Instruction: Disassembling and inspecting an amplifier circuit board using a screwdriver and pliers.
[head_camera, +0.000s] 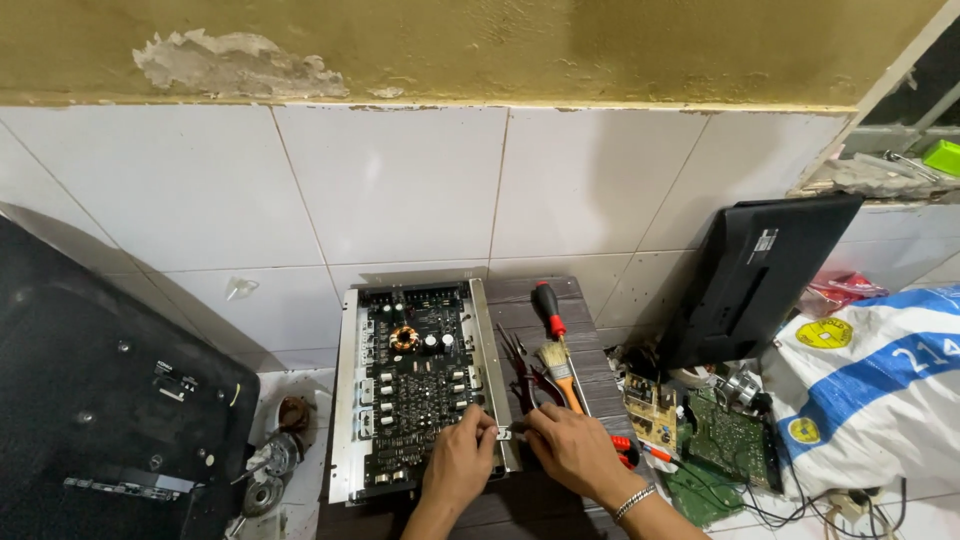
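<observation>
Left hand (462, 457) and right hand (570, 448) pinch small metal bracket (503, 432) | at amplifier board's (415, 385) near-right rail | chassis open, board still seated.

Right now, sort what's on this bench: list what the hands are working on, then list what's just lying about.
In hand:
- left hand and right hand pinching a small silver metal part
- open black circuit board in its silver metal chassis

Lying about:
- red-and-black screwdriver
- orange-handled paintbrush
- loose green circuit boards
- black flat monitor
- blue-and-white sack
</observation>
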